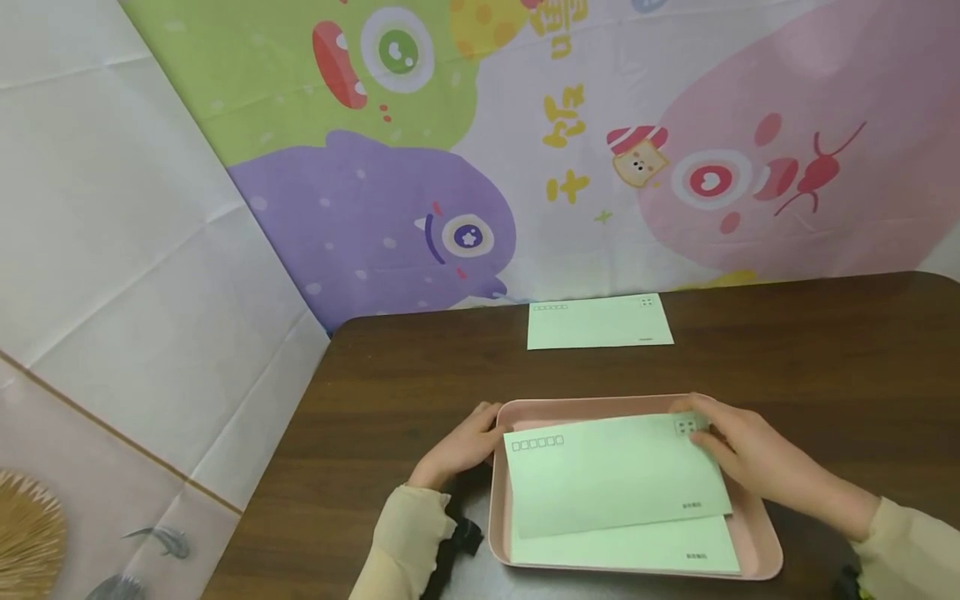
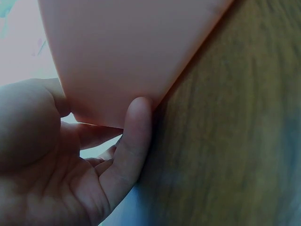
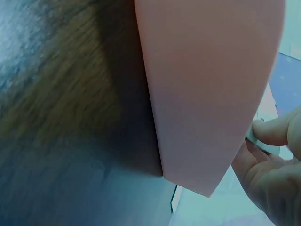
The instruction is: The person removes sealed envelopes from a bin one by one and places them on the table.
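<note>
A pink tray holds pale green envelopes. The upper envelope lies slanted over a lower envelope, both with printed marks. My right hand pinches the upper one at its far right corner, thumb on top and the other fingers mostly hidden behind. At the tray's far left corner, my left hand grips the wall. The left wrist view shows that hand around the corner of the tray. In the right wrist view, the pinching hand is beyond the tray's outer wall.
Another green envelope lies flat near the far edge of the dark wooden table. Behind the table hangs a cloth with cartoon monsters. A pale panel stands at the left.
</note>
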`<move>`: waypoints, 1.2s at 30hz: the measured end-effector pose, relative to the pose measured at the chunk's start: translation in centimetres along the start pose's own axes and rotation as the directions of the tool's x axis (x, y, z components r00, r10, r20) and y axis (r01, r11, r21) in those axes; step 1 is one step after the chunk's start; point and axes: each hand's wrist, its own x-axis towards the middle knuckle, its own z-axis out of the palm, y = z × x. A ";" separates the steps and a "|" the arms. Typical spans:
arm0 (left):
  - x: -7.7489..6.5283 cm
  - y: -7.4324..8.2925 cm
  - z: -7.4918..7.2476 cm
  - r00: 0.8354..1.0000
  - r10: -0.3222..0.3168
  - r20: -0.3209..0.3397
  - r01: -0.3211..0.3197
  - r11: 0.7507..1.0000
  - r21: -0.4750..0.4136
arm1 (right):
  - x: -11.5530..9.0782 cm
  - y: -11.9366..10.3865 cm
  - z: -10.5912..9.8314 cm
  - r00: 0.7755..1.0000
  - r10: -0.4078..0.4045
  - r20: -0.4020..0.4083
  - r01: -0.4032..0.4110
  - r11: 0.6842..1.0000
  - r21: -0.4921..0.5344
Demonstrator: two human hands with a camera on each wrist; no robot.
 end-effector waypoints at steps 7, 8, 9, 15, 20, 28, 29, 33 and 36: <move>0.1 0.0 0.0 1.000 0.002 0.010 -0.002 1.000 -0.010 | 0.6 0.2 -0.3 0.993 0.118 0.014 -0.119 0.992 0.045; 0.1 -0.1 0.0 1.000 0.002 0.009 -0.002 1.000 -0.005 | 0.7 0.2 -0.3 0.993 0.119 0.016 -0.120 0.992 0.050; 0.1 -0.1 0.0 1.000 0.005 0.007 -0.005 1.000 -0.004 | 0.8 0.2 -0.4 0.993 0.115 0.015 -0.115 0.992 0.049; 0.1 -0.2 -0.1 1.000 0.010 0.001 -0.010 1.000 0.008 | 1.7 0.7 -0.7 0.988 0.147 0.053 -0.150 0.986 0.067; 0.1 -0.3 -0.1 1.000 0.024 0.004 -0.024 0.999 0.024 | 2.4 1.5 -1.1 0.980 0.183 0.079 -0.191 0.975 0.111; 0.3 -0.2 0.0 1.000 0.024 0.000 -0.024 0.997 0.070 | 3.9 2.5 -2.0 0.971 0.223 0.089 -0.235 0.959 0.157; 0.3 -0.3 0.0 1.000 0.025 0.003 -0.026 0.997 0.070 | 4.2 2.7 -2.1 0.970 0.225 0.089 -0.237 0.958 0.159; 0.4 -0.3 0.0 1.000 0.007 0.011 -0.007 1.000 0.026 | 5.8 3.3 -2.2 0.966 0.235 0.107 -0.251 0.951 0.178; 0.3 -0.3 0.0 1.000 -0.011 0.011 0.011 1.000 -0.012 | 7.1 4.0 -2.1 0.959 0.254 0.130 -0.275 0.943 0.185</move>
